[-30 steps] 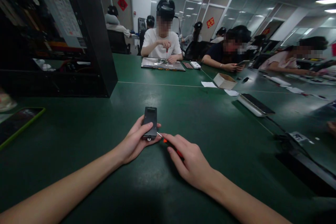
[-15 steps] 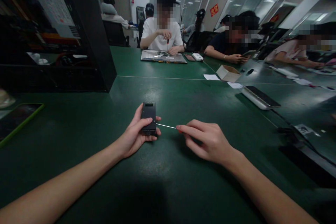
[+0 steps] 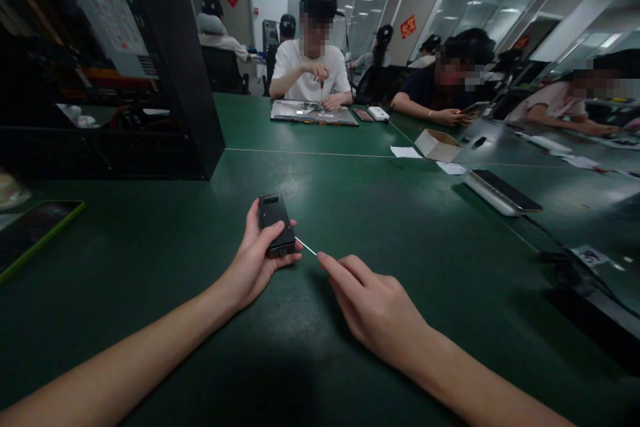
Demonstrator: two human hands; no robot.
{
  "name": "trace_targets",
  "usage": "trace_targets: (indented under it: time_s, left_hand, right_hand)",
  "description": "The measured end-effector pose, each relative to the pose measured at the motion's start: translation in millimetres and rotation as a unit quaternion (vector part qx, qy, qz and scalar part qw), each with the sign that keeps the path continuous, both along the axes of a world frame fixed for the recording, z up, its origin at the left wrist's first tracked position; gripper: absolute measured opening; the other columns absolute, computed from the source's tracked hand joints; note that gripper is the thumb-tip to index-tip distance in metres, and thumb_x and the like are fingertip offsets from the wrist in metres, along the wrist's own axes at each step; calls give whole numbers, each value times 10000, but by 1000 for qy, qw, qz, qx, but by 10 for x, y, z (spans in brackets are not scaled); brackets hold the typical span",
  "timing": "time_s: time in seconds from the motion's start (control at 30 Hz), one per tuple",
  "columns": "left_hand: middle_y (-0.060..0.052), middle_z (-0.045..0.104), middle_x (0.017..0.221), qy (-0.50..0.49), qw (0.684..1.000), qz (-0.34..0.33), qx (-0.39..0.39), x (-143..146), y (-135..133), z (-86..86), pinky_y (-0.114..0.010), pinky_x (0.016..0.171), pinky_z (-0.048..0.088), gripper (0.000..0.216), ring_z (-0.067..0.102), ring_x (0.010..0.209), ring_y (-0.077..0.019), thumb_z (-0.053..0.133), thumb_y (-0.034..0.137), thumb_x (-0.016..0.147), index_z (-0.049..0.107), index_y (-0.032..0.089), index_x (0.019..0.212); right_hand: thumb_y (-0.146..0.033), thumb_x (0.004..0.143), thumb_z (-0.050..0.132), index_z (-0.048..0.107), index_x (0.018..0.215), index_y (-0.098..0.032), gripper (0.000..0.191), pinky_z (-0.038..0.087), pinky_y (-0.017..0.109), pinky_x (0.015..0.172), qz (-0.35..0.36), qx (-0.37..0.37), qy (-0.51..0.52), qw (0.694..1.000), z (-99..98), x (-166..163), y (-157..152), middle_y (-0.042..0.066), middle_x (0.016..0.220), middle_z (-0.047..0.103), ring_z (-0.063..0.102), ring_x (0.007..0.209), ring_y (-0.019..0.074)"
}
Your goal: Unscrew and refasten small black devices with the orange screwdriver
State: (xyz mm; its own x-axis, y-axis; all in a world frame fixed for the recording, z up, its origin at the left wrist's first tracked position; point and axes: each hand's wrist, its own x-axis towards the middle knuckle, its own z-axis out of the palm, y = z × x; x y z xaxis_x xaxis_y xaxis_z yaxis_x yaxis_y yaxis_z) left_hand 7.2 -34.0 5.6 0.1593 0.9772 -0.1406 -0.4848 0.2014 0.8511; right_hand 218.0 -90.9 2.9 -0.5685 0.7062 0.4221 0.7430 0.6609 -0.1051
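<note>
My left hand (image 3: 260,253) is wrapped round a small black rectangular device (image 3: 275,217) with a dark window near its far end. The thumb presses on its top face, and the fingers curl under its right side. In my right hand (image 3: 370,293) is a thin screwdriver (image 3: 307,246), pinched near a red part that shows between the fingers; the rest of the handle is hidden. The bright shaft points up and left to the device's right side. Whether the tip sits in a screw there I cannot tell.
A black computer case (image 3: 193,100) stands at the left, near a green-edged phone (image 3: 40,230). On the right are a phone on a white block (image 3: 500,190), cables and a small open box (image 3: 439,145). Opposite, a person works over a flat panel (image 3: 315,113).
The black device has turned, its far end swinging left. My right hand has moved left and down, and the screwdriver shaft now slants more steeply. The whole view has shifted slightly.
</note>
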Motion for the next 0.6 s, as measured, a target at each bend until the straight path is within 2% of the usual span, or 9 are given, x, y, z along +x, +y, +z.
trace_targets:
  time_s: [0.1,0.2,0.27,0.4,0.6]
  left_hand:
    - [-52,665,1101,1,1000,4,-1,6,-3,7,-322,669,611,890,720,768,-184,760,253,845,206,416,1522]
    - [-53,667,1098,-1,1000,-5,-1,10,-15,11,-317,649,603,920,714,758,-185,775,279,833,194,424,1531]
    - [-55,672,1092,-3,1000,-12,-1,7,-20,16,-304,623,591,923,711,743,-185,773,292,831,193,420,1537]
    - [-58,681,1071,-6,1000,-31,1,-1,-25,30,-282,595,567,923,704,723,-187,758,298,832,187,404,1549]
    - [-57,671,1076,-8,1000,-27,3,-23,-18,38,-287,593,562,841,700,723,-195,725,280,852,226,398,1519]
  right_hand:
    - [-128,1004,331,398,1494,-111,495,609,313,617,1,-55,18,998,-128,-74,3,145,1121,657,686,734,184]
    - [-131,1005,320,333,1531,-117,526,622,337,643,14,-82,37,996,-166,-75,29,144,1136,645,688,750,191]
    - [-144,1012,337,369,1519,-143,509,610,312,642,19,-88,50,995,-134,-38,59,122,1099,655,682,750,177]
    - [-172,1025,388,542,1402,-172,407,570,274,652,18,-75,90,993,-3,82,128,77,970,670,659,747,152]
    - [-175,975,495,660,1266,-153,335,464,238,513,56,22,85,995,168,229,137,30,823,675,607,614,113]
